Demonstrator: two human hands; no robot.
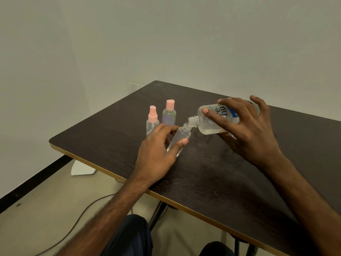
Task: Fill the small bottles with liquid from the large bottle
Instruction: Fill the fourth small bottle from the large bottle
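**Large bottle tipped to the mouth of a small one**

Head view: In the middle of the frame the right hand (245,130) holds the large bottle (208,126) from above, its fingers (215,117) spread and curled over the labelled body. The bottle lies almost on its side above the dark wood-grain surface (221,178), with its uncapped, threaded neck pointing to the left of the frame. Clear liquid sits along its lower side. The label is white and blue with dark letters that the hand partly covers.

Just left of it, the left hand (156,145) grips the small open bottle (181,135) between thumb and curled fingers. This bottle is clear, has no cap, and leans with its mouth up and to the right, right at the lip of the large bottle's neck. Whether liquid is passing between them cannot be told. Whether its base rests on the surface is hidden by the hand.

Behind the left hand, toward upper centre, two more small bottles stand upright and side by side: a spray bottle (152,121) with a pink pump head on the left and a capped bottle (169,115) with a pink flat cap on the right. Both are clear, and the capped one shows a faint purple print.

At lower left a grey cable (77,220) runs across the pale floor (36,218), and a white object (83,169) lies under the surface's edge. A plain wall (166,43) fills the upper frame.
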